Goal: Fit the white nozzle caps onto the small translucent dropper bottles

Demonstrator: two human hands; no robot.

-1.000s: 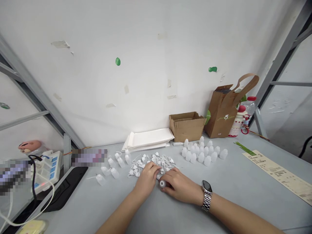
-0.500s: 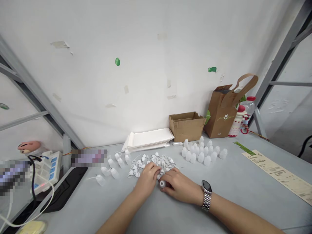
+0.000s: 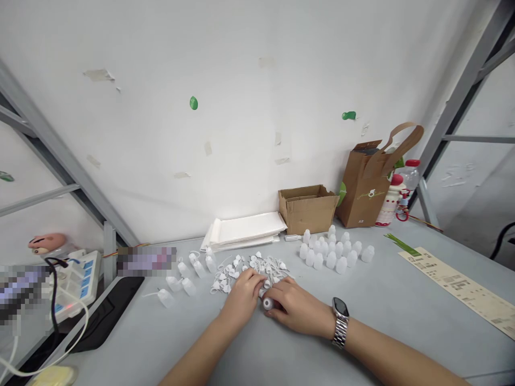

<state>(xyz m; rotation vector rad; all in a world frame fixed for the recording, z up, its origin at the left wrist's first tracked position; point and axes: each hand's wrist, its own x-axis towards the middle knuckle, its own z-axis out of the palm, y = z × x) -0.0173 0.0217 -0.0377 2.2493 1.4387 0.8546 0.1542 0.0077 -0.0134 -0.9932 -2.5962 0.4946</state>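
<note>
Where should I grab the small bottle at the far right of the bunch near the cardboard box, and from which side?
Probably the rounded body of that small bottle, below its narrower neck, coming from the right: other bottles stand to its left, while bare tabletop lies to its right.

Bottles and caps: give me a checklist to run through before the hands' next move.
1. Bottle held in right hand: ok.
2. What left hand holds: cannot tell; too hidden.
3. Caps near the hands: ok, piled just beyond them.
4. Spare bottles grouped together: ok, clustered beyond the right hand.
5. Watch clear of the caps: ok.
</note>
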